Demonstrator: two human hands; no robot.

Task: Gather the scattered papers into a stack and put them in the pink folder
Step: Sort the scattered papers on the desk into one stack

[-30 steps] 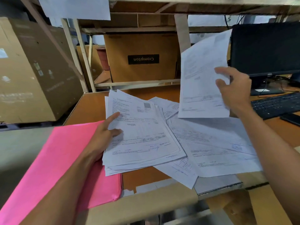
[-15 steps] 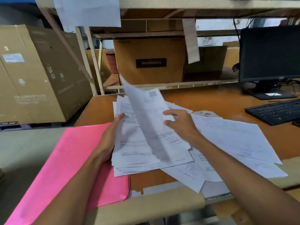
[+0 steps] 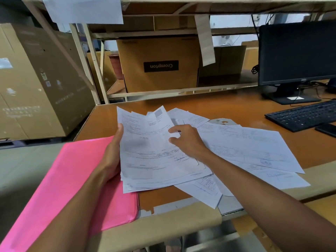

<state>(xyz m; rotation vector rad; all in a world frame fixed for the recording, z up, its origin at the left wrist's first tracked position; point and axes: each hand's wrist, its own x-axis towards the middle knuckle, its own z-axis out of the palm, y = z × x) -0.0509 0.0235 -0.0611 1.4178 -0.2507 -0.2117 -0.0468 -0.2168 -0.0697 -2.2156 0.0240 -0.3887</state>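
- While paper stack [image 3: 163, 182] overlaps pink folder [image 3: 72, 179], left grip [image 3: 111, 155] clasps its left edge.
- Right grip [image 3: 187, 140] pinches top sheet [image 3: 149, 142] at its right edge.
- Loose sheets [image 3: 251, 146] lie alongside on counter [image 3: 227, 110].

An orange-brown wooden counter [image 3: 227, 110] with a worn beige front edge stands under a cream metal shelf rack [image 3: 94, 70], from whose upper boards a blank white sheet [image 3: 83, 10] and a narrow paper slip [image 3: 205, 39] hang. On the low shelf behind the counter sits a cardboard box [image 3: 158, 51] with its black "Crompton" label upside down, more cartons stand beside and behind it, and a large brown carton [image 3: 36, 88] stands at the left above a dull grey floor [image 3: 27, 170]. At the right a dark monitor [image 3: 298, 51] stands on the counter with a black keyboard [image 3: 301, 115] before it and a dark phone [image 3: 327, 129] just beside the keyboard.
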